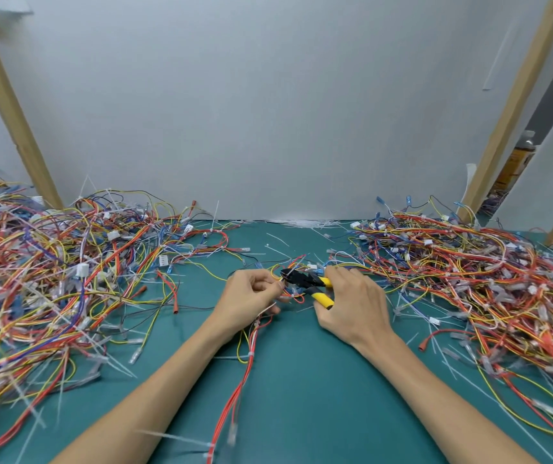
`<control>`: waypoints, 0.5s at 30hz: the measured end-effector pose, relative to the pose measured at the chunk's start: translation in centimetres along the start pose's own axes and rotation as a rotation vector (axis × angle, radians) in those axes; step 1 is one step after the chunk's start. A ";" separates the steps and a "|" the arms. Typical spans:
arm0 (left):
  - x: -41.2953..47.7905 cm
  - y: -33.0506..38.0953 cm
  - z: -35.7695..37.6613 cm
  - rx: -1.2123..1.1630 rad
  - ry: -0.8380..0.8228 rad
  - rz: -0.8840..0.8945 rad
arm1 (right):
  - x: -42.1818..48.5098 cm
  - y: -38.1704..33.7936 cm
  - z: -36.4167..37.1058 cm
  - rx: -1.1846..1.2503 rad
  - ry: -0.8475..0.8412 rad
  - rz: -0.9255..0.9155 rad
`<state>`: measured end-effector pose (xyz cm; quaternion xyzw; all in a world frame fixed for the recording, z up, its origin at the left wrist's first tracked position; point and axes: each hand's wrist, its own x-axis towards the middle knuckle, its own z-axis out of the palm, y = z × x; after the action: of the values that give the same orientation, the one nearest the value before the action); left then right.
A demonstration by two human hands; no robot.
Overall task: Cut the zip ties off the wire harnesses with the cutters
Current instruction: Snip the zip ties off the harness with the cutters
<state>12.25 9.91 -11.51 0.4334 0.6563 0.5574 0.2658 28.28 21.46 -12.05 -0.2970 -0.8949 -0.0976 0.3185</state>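
the red wire harness (245, 380) trails toward the viewer from under the left hand (251, 296), whose curled fingers pinch its bundle just left of the cutters (305, 281). the right hand (352, 303) wraps the yellow handles, which are partly spread, black jaws aimed at the left hand. whether a zip tie sits between the jaws is too small to tell. best to lift the tie proud of the wires, slip only it between the blades, keep fingers back, then squeeze. a left pile (50, 279) and a right pile (469, 279) lie outboard of each hand, with snipped ties (305, 224) beyond.
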 end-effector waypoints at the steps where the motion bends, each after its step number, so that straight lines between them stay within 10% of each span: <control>1: -0.1 0.1 0.1 -0.005 0.010 0.003 | 0.0 0.0 0.1 0.002 -0.039 0.008; 15: 0.1 -0.3 -0.5 0.015 -0.029 0.003 | 0.6 0.0 -0.3 0.068 -0.272 0.071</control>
<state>11.66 9.74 -11.66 0.4443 0.6559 0.5465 0.2713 28.10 21.63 -11.42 -0.3280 -0.9216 -0.0147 0.2072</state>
